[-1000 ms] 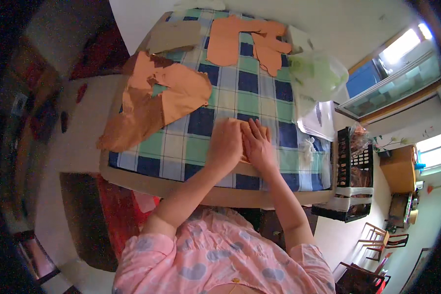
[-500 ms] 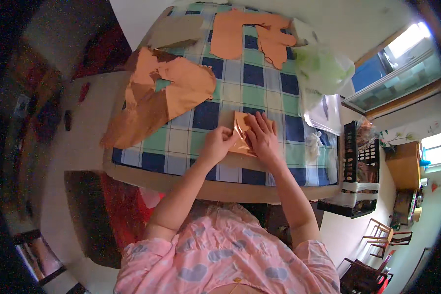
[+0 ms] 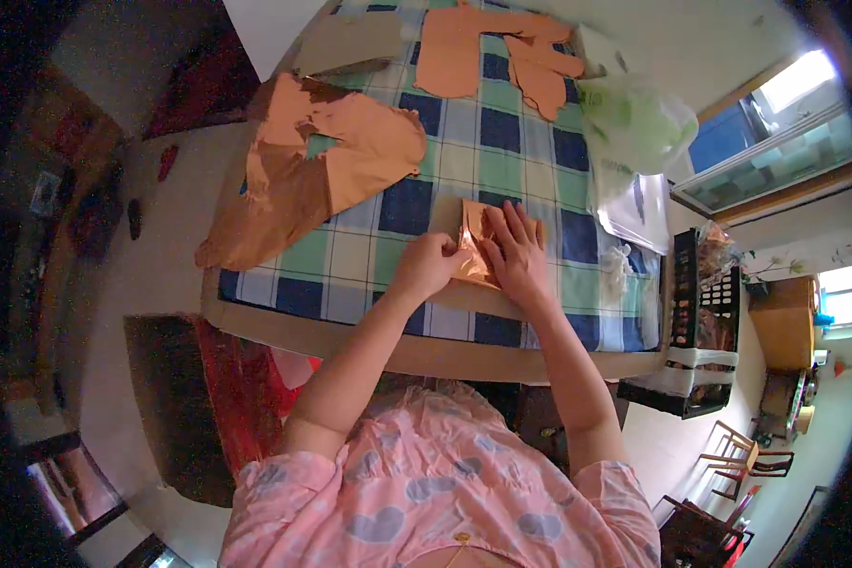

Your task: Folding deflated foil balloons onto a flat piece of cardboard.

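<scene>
A small shiny copper-coloured sheet [image 3: 474,269] lies on the checked tablecloth near the table's front edge, its surface creased and catching light. At its left edge my left hand [image 3: 426,268] is closed, thumb and forefinger pinched together on the sheet's margin. My right hand [image 3: 519,260] lies flat over the right part of that sheet, fingers stretched and slightly apart, hiding much of it. Farther left spreads a large, torn-edged copper-coloured sheet [image 3: 369,161] with a ragged hole. Flat orange-copper cut pieces [image 3: 448,57] lie at the far side of the table.
A grey-brown flat board [image 3: 350,43] sits at the far left of the tablecloth [image 3: 369,256]. Along the right side are a white-and-green plastic bag [image 3: 634,128], a clear packet [image 3: 637,213] and a crumpled white scrap [image 3: 617,270]. Beyond the table's right edge stands a black crate [image 3: 701,322].
The view has shifted slightly, so the table's things appear a little higher and farther right. Both hands keep nearly the same places on the small sheet.
</scene>
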`<state>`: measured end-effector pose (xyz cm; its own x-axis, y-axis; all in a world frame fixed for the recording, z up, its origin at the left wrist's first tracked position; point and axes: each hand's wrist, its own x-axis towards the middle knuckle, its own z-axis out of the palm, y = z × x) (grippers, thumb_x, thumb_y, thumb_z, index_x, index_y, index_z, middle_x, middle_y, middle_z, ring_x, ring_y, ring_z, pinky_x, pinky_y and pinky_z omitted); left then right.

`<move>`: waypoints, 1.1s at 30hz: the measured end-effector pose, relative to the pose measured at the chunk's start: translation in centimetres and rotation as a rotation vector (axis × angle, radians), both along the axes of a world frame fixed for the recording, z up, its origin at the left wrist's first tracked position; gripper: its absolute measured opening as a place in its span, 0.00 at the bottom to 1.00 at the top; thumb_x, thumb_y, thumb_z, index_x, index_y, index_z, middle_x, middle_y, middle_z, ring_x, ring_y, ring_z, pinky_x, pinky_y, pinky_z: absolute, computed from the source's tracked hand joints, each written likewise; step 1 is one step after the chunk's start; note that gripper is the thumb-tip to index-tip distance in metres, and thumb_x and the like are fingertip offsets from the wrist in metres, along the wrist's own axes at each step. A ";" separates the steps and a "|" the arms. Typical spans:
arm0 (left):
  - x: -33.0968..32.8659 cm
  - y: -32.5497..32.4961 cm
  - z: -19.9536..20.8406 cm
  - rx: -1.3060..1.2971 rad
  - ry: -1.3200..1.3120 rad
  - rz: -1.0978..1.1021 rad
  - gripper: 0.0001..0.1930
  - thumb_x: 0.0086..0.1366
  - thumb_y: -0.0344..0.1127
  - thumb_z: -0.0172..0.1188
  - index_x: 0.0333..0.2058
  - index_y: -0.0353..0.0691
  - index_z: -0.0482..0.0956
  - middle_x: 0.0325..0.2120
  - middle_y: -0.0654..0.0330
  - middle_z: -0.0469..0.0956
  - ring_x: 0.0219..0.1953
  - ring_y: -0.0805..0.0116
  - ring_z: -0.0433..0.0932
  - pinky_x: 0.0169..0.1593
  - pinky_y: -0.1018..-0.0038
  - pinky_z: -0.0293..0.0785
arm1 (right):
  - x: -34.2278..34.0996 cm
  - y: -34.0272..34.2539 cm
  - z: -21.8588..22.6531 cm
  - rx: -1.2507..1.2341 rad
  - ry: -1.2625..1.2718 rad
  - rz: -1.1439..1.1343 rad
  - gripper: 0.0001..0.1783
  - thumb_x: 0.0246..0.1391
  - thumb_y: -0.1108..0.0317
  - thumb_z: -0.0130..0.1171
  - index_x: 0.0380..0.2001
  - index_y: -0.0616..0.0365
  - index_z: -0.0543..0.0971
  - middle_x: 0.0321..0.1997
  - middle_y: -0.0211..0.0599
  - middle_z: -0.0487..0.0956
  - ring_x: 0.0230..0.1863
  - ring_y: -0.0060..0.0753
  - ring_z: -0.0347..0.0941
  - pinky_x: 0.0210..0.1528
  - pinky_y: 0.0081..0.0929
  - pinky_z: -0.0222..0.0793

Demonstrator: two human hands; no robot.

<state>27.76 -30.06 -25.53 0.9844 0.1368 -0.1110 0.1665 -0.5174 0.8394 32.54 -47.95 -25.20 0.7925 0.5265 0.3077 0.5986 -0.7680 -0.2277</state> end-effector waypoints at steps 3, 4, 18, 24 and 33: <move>0.8 0.9 -2.5 -0.072 -0.012 0.056 0.15 0.58 0.42 0.61 0.27 0.31 0.79 0.22 0.50 0.79 0.24 0.61 0.79 0.31 0.66 0.72 | 0.0 0.4 0.1 0.016 0.001 0.017 0.26 0.59 0.56 0.48 0.60 0.49 0.65 0.65 0.48 0.62 0.67 0.51 0.53 0.66 0.46 0.44; 1.2 1.1 -2.3 -0.147 -0.038 0.106 0.16 0.57 0.43 0.62 0.26 0.32 0.79 0.22 0.50 0.79 0.24 0.61 0.79 0.31 0.66 0.73 | 0.1 0.2 -0.1 0.027 0.000 0.023 0.27 0.59 0.56 0.48 0.60 0.49 0.65 0.65 0.48 0.62 0.67 0.50 0.53 0.67 0.46 0.44; 1.2 0.7 0.1 -0.075 0.134 0.000 0.12 0.50 0.39 0.65 0.27 0.35 0.80 0.23 0.51 0.80 0.27 0.58 0.80 0.34 0.65 0.75 | 0.3 -0.2 -0.9 -0.001 0.006 -0.003 0.27 0.59 0.56 0.48 0.61 0.47 0.64 0.65 0.47 0.61 0.67 0.50 0.53 0.67 0.48 0.42; 1.5 0.1 -2.2 0.002 0.027 -0.015 0.13 0.56 0.40 0.59 0.26 0.33 0.79 0.23 0.47 0.79 0.28 0.56 0.79 0.33 0.63 0.73 | 0.3 0.0 -0.5 -0.015 0.021 0.000 0.27 0.59 0.55 0.47 0.61 0.47 0.64 0.65 0.46 0.61 0.68 0.50 0.52 0.67 0.48 0.42; 0.8 -0.4 -0.1 -0.108 0.109 -0.058 0.19 0.62 0.43 0.51 0.26 0.30 0.77 0.21 0.45 0.76 0.25 0.53 0.77 0.32 0.60 0.70 | -0.1 0.3 -0.1 -0.020 0.049 -0.021 0.28 0.58 0.53 0.49 0.61 0.45 0.64 0.66 0.46 0.60 0.68 0.50 0.51 0.67 0.49 0.41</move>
